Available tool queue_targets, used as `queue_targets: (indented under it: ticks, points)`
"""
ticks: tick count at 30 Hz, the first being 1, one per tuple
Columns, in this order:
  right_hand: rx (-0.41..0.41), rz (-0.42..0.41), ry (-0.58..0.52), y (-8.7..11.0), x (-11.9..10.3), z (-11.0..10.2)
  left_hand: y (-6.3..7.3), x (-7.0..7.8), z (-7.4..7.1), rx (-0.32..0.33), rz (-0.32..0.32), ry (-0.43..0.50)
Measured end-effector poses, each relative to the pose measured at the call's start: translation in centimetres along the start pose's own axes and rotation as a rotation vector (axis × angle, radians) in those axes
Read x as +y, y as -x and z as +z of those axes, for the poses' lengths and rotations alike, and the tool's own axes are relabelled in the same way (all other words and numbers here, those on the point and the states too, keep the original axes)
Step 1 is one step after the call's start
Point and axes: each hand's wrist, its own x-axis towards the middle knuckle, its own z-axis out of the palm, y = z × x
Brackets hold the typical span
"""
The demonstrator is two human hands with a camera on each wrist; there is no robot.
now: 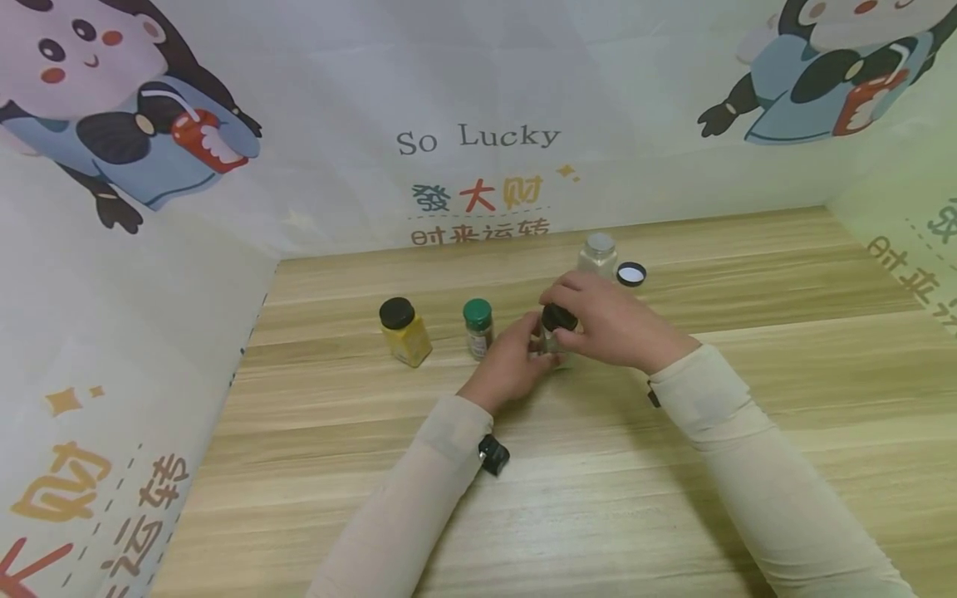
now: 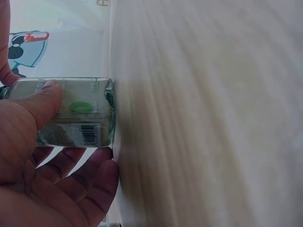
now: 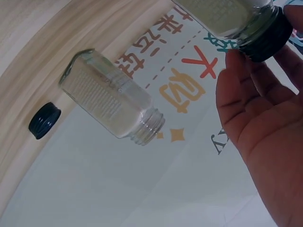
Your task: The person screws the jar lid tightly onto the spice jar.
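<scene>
A square glass jar [image 2: 78, 120] with a barcode label stands upright on the wooden table. My left hand [image 1: 512, 365] grips its body, the thumb lying along one side and the fingers behind. On top of that jar sits a black lid [image 1: 559, 316], which the fingers and thumb of my right hand [image 1: 609, 320] pinch around the rim. Behind my right hand is a second glass jar [image 3: 106, 94], uncapped, its threaded neck bare. To its right a black lid [image 1: 631, 274] lies with its white inside facing up.
Left of my hands stand a small jar with a green lid [image 1: 477, 316] and, farther left, a yellow jar with a black lid [image 1: 407, 339]. Printed cloth walls [image 1: 336, 100] border the table [image 1: 299, 432] at the back and both sides.
</scene>
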Motion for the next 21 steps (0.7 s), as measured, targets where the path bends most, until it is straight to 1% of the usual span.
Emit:
queue_targets:
  ticks: [6, 13, 16, 21]
  points:
    - [-0.021, 0.001, 0.001, -0.04, -0.1, -0.14, -0.04, -0.05, -0.03, 0.001, 0.004, -0.004]
    - [-0.02, 0.018, -0.003, -0.01, -0.27, -0.14, -0.03, -0.1, -0.06, 0.003, 0.012, -0.002]
    - [-0.022, 0.039, -0.005, -0.02, -0.29, -0.04, 0.01, -0.1, -0.08, 0.002, 0.018, 0.001]
    - [-0.022, 0.1, -0.02, -0.09, -0.28, 0.18, 0.0, -0.19, -0.01, -0.002, 0.018, 0.005]
